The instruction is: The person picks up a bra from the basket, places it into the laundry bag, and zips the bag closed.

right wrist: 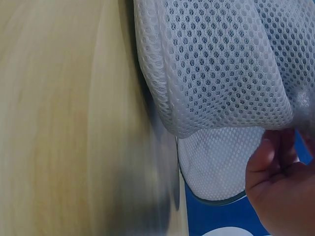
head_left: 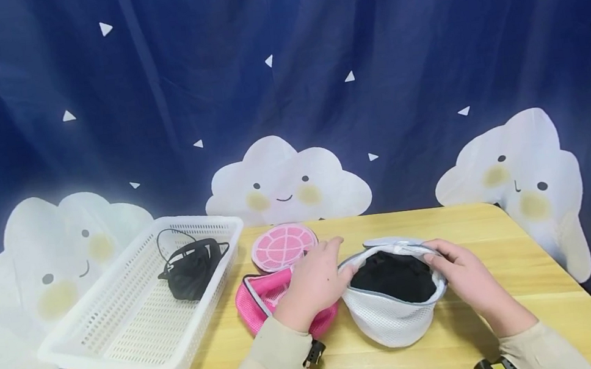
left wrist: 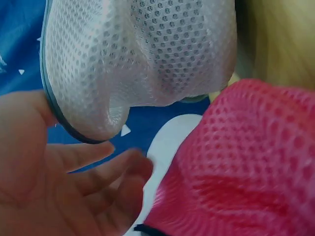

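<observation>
A white mesh laundry bag (head_left: 392,320) with grey trim stands on the table, its round lid (head_left: 391,241) folded back. Black cloth (head_left: 392,277) fills its opening. At the bag's left rim is my left hand (head_left: 315,277), thumb hooked over the edge and the other fingers stretched out loosely. My right hand (head_left: 461,272) pinches the right rim between thumb and fingers. Beneath the left wrist sits a pink mesh bag (head_left: 252,304), partly hidden, with its round pink lid (head_left: 283,247) tipped back behind it.
On the left, a white plastic basket (head_left: 124,368) holds a black cloth bundle (head_left: 195,270) with thin straps. The wooden table (head_left: 556,325) ends at a right edge. A dark blue curtain (head_left: 402,103) with cloud shapes hangs behind.
</observation>
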`<action>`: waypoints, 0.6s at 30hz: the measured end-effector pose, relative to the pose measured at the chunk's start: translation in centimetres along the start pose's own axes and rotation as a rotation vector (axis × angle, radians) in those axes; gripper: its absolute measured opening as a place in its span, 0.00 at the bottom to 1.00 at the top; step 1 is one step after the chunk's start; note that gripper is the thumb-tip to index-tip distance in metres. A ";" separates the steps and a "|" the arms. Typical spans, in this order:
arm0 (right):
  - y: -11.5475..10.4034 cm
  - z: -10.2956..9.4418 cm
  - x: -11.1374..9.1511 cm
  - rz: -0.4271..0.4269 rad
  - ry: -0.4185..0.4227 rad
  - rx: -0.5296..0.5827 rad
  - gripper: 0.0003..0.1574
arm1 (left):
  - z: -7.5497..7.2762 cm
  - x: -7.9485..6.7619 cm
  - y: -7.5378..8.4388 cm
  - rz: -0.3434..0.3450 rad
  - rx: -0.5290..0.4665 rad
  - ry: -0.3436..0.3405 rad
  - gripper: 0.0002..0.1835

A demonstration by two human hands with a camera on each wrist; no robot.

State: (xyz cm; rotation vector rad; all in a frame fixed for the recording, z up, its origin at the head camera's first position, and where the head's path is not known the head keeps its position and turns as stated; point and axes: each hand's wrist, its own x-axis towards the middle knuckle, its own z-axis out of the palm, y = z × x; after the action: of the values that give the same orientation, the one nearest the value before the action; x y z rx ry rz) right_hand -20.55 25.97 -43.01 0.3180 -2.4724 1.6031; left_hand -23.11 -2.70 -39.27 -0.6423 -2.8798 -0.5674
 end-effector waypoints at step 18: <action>0.0 0.1 -0.3 0.066 -0.102 0.232 0.36 | 2.0 0.3 -0.9 -0.004 -0.521 -0.184 0.14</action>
State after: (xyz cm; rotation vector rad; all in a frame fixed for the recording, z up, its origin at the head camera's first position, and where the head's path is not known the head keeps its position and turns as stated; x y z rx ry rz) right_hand -20.24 25.94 -43.11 0.3616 -2.3937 1.9531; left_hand -23.91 -2.56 -41.31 -0.7867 -2.9010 -1.3481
